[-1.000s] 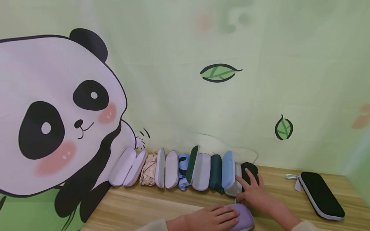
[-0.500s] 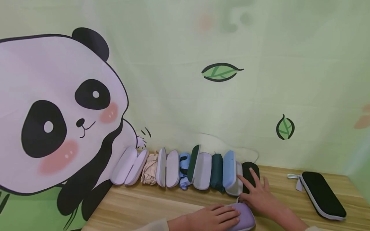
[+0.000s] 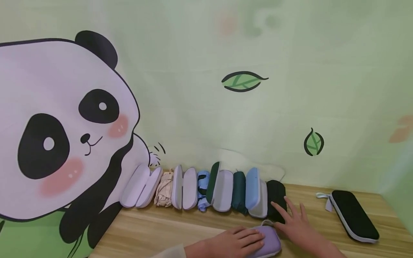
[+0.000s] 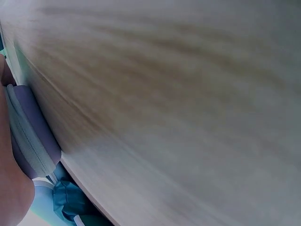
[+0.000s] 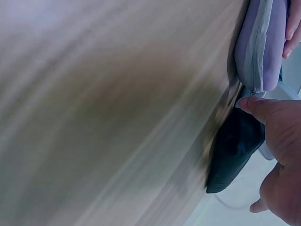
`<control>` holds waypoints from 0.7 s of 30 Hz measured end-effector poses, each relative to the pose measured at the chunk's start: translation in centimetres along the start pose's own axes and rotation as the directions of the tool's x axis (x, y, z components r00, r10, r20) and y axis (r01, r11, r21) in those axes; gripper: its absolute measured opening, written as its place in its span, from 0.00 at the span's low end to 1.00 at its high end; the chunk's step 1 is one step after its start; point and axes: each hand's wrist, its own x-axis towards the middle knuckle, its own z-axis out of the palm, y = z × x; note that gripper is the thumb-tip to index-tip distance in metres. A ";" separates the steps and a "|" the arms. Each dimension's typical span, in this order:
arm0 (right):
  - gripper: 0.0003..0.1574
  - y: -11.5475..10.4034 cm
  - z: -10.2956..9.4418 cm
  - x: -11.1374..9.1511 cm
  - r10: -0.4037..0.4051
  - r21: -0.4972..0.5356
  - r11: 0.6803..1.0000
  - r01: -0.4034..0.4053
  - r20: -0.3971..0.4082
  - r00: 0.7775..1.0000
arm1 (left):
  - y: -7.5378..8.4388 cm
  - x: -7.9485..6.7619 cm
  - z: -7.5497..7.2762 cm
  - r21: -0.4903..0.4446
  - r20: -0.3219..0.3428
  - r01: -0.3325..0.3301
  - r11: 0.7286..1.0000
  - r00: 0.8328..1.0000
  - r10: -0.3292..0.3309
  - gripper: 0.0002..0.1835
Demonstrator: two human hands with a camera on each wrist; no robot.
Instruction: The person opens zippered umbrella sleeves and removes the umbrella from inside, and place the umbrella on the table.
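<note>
A zipped purple case [image 3: 272, 242] with a pale zipper band [image 4: 28, 129] lies at the near side of the table. My left hand [image 3: 237, 243] rests on its top, fingers laid out nearly straight. At the case's far right corner, my right hand [image 3: 298, 224] pinches the zipper pull [image 5: 254, 93] between thumb and index finger. Its other fingers spread out toward a black folded umbrella-like bundle [image 3: 276, 197]. A light strap loop [image 3: 267, 222] shows by the corner. The pull is mostly hidden by the fingertips.
Behind stands a row of opened glasses cases, such as a light blue one [image 3: 252, 188] and a green one [image 3: 224, 191], alternating with folded bundles: beige [image 3: 164, 190], blue [image 3: 203, 191], dark teal [image 3: 239, 193]. A black zipped case [image 3: 355, 215] lies at the right. A panda-print cloth hangs behind.
My right hand has moved a little right and nearer along the purple case's edge, uncovering more of the black bundle. My left hand stays on the case. The head view has shifted slightly.
</note>
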 end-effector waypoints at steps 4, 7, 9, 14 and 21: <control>0.13 -0.4 -0.1 -0.8 0.022 0.074 0.997 -0.028 0.069 0.997 | 0.2 -0.3 0.3 0.014 -0.027 -0.002 1.000 1.000 0.002 0.40; 0.09 -0.8 -0.1 -1.1 0.045 0.137 0.989 -0.060 0.111 0.993 | 0.2 -0.4 0.4 0.020 -0.026 0.006 1.000 1.000 -0.005 0.40; 0.07 -0.9 -0.1 -1.4 0.055 0.157 0.985 -0.074 0.123 0.991 | 0.2 -0.5 0.4 0.011 -0.014 0.012 1.000 1.000 -0.012 0.41; 0.08 -1.4 0.0 -2.4 0.073 0.151 0.985 -0.079 0.049 0.996 | 0.1 -0.4 0.1 -0.006 0.010 0.019 1.000 1.000 -0.019 0.42; 0.05 -2.2 0.1 -3.2 0.099 0.141 0.985 -0.103 0.033 0.995 | -0.1 -0.1 -0.4 -0.058 0.044 0.019 0.998 0.999 -0.016 0.44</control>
